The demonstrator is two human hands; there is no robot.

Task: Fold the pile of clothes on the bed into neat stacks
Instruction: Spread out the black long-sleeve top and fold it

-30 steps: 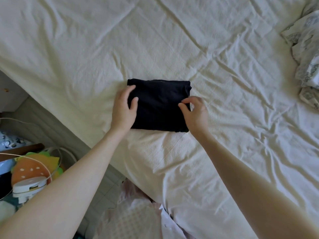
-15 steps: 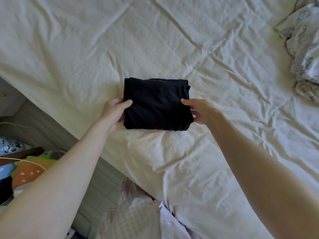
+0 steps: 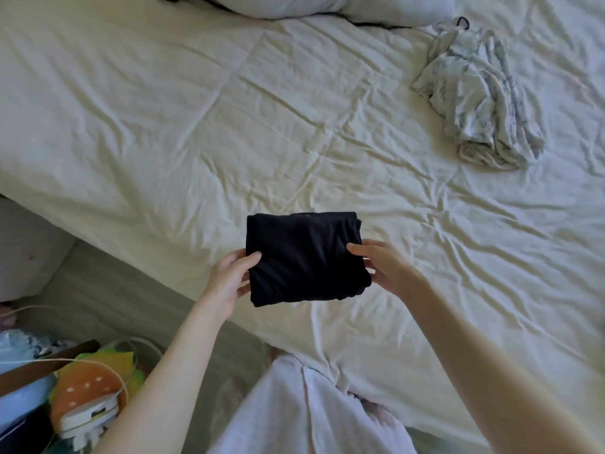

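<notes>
A black garment (image 3: pixel 304 257), folded into a compact rectangle, is held just above the cream bed sheet (image 3: pixel 163 132) near the bed's front edge. My left hand (image 3: pixel 229 280) grips its left side, thumb on top and fingers underneath. My right hand (image 3: pixel 383 267) grips its right side the same way. A crumpled white garment with a grey print (image 3: pixel 481 96) lies unfolded at the far right of the bed.
A pale pillow (image 3: pixel 327 4) with a black cable lies along the bed's far edge. Beside the bed at lower left, the floor holds a strawberry-shaped cushion (image 3: pixel 88 391), a white device and cords. My pale pink clothing (image 3: pixel 307 411) shows at the bottom.
Both hands slid from the top of the black bundle to its sides, gripped it and lifted it off the sheet. My view has tilted up, revealing the pillow and printed garment.
</notes>
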